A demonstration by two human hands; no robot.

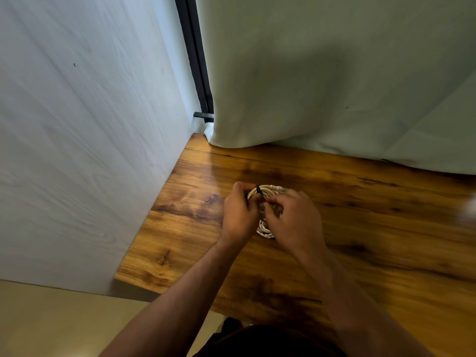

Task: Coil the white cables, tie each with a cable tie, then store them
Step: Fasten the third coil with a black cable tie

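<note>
From 9 o'clock the left hand grips the coiled white cable beside its black cable tie, over the wooden table. From 4 o'clock the right hand curls its fingers over the coil; I cannot tell what they pinch.

Your cable lies on the bench between your left grip and right grip; curtain behind them, wall left.
</note>
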